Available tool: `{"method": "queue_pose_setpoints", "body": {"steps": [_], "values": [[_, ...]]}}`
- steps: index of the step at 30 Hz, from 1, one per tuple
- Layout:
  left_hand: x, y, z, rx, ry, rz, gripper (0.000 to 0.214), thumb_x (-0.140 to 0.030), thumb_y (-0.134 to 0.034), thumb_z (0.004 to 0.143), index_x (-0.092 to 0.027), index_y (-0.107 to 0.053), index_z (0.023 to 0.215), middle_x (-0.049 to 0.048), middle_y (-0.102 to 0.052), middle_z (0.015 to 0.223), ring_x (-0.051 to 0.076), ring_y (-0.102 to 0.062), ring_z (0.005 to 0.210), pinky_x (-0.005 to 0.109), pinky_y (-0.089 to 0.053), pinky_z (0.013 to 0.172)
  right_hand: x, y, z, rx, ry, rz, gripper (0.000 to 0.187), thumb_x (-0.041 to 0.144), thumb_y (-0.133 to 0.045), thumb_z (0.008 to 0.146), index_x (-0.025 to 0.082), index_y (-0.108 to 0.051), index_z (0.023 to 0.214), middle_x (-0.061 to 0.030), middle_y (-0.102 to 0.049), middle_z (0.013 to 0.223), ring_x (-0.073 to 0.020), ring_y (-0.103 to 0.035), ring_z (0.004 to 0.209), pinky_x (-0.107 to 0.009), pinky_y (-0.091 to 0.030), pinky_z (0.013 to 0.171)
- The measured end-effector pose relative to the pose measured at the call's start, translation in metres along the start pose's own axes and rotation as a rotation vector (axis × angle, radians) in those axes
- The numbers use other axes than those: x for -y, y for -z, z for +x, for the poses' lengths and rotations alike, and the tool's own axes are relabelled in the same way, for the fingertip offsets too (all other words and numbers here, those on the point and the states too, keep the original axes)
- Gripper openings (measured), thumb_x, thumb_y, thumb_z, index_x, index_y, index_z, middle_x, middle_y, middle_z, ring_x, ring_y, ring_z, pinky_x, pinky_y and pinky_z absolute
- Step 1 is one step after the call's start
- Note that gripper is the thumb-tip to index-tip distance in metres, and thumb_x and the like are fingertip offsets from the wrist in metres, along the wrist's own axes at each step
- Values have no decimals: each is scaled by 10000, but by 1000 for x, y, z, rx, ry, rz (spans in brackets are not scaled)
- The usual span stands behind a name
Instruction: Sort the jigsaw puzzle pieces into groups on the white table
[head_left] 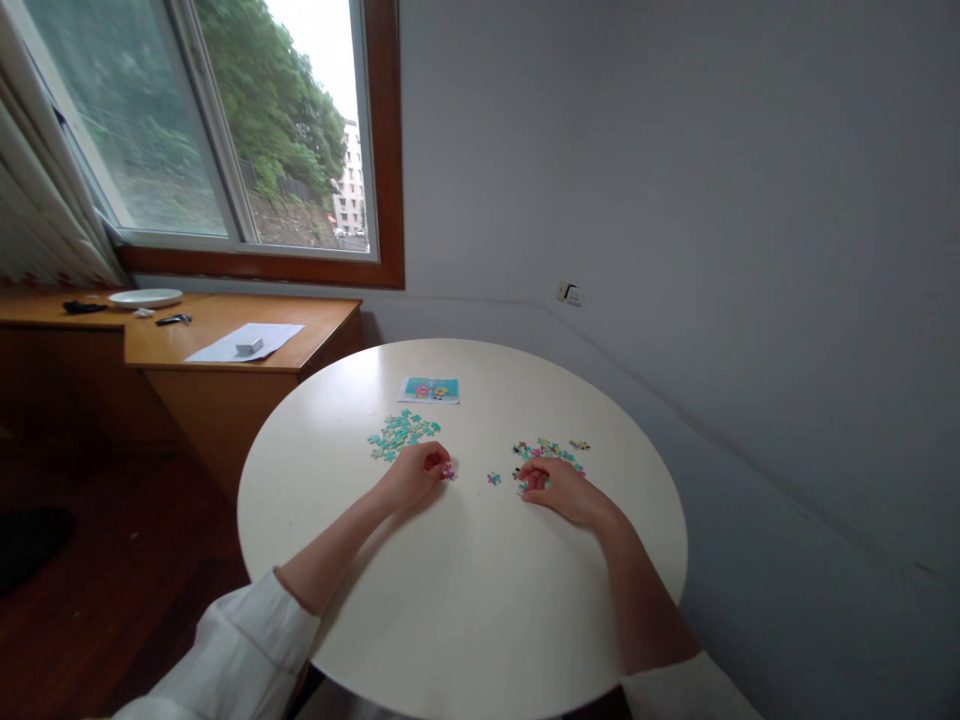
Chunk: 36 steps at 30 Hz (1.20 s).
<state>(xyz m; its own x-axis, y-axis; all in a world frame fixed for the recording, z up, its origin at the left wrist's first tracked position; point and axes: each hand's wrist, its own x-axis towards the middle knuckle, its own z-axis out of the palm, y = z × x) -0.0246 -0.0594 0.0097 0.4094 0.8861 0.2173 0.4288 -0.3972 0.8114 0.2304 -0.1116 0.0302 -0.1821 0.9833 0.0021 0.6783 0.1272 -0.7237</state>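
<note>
My left hand [411, 476] rests on the round white table, its fingertips pinched on a pink-and-white jigsaw puzzle piece [449, 471]. Just behind it spreads a loose pile of mostly turquoise puzzle pieces [403, 432]. Across from it, my right hand [562, 488] is curled at the near edge of a mixed-colour pile of puzzle pieces [546, 449], thumb and fingers closed on a piece [522, 490] that they partly cover. Between the two hands lies a single blue-and-pink piece [493, 479], touched by neither.
A picture card [429, 390] with cartoon figures lies toward the table's far side. One piece [580, 444] sits apart at the right. Left of the white table [465, 600], a wooden desk [330, 325] holds paper [217, 348], a small white box [250, 346] and a white plate [146, 298].
</note>
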Motion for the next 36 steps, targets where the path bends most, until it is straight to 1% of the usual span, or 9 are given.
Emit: {"method": "queue_pose_setpoints", "body": {"steps": [7, 14, 17, 20, 25, 29, 31, 34, 36], "values": [[3, -1, 1, -9, -6, 1, 131, -119, -476, 677, -148, -583, 747, 21, -649, 695, 135, -599, 648, 246, -460, 635, 6, -3, 1, 5, 22, -86, 80, 211, -597, 671, 144, -622, 706, -4, -569, 631, -141, -518, 628, -258, -385, 600], [5, -2, 1, -16, -2, 8, 153, -106, -478, 669, -147, -589, 766, 19, -653, 707, 133, -596, 662, 246, -459, 647, 10, -5, 2, -52, 125, -84, 184, 272, -500, 765, 155, -629, 706, -24, -608, 668, -150, -519, 661, -265, -369, 628], [4, -1, 1, -31, -17, 14, 154, -112, -476, 674, -150, -592, 769, 18, -651, 706, 134, -591, 656, 246, -457, 640, 9, -9, 6, -87, 103, -23, 250, 305, -448, 788, 161, -587, 640, -14, -569, 620, -143, -497, 625, -265, -359, 606], [3, 1, 2, -61, -29, -7, 154, -108, -462, 676, -152, -594, 741, 15, -640, 677, 132, -589, 642, 244, -453, 627, 7, -13, 12, -124, 87, 118, 286, 348, -413, 788, 165, -560, 625, -18, -557, 628, -141, -500, 630, -272, -373, 619], [1, 4, 5, -95, -8, -197, 126, -117, -467, 679, -148, -588, 693, -5, -598, 594, 115, -575, 586, 243, -474, 606, 9, -14, 15, -170, 76, 279, 333, 448, -459, 735, 177, -541, 560, -10, -529, 568, -132, -482, 603, -272, -379, 612], [-6, 6, 3, -91, 97, -426, 71, -166, -525, 702, -135, -586, 718, -20, -559, 583, 110, -590, 552, 267, -519, 598, 16, -14, 13, -182, 34, 365, 331, 468, -525, 692, 175, -549, 539, -2, -527, 550, -118, -469, 581, -265, -375, 598], [-9, 6, 1, -83, 149, -515, 91, -203, -567, 706, -126, -586, 751, -25, -547, 590, 111, -594, 522, 277, -532, 567, 18, -15, 12, -183, 14, 395, 330, 469, -546, 680, 173, -553, 535, 2, -526, 544, -110, -457, 565, -258, -362, 576], [-13, 6, -1, -71, 178, -583, 149, -229, -618, 688, -119, -584, 783, -31, -541, 598, 104, -588, 491, 270, -538, 527, 18, -18, 12, -182, -7, 418, 328, 473, -570, 661, 169, -560, 538, 10, -519, 529, -103, -444, 546, -250, -344, 546], [-14, 6, -1, -59, 166, -595, 159, -223, -633, 676, -117, -585, 785, -31, -545, 611, 100, -594, 502, 272, -545, 548, 16, -21, 14, -180, -14, 426, 324, 475, -581, 647, 165, -572, 552, 14, -519, 520, -100, -440, 536, -247, -338, 536]]}}
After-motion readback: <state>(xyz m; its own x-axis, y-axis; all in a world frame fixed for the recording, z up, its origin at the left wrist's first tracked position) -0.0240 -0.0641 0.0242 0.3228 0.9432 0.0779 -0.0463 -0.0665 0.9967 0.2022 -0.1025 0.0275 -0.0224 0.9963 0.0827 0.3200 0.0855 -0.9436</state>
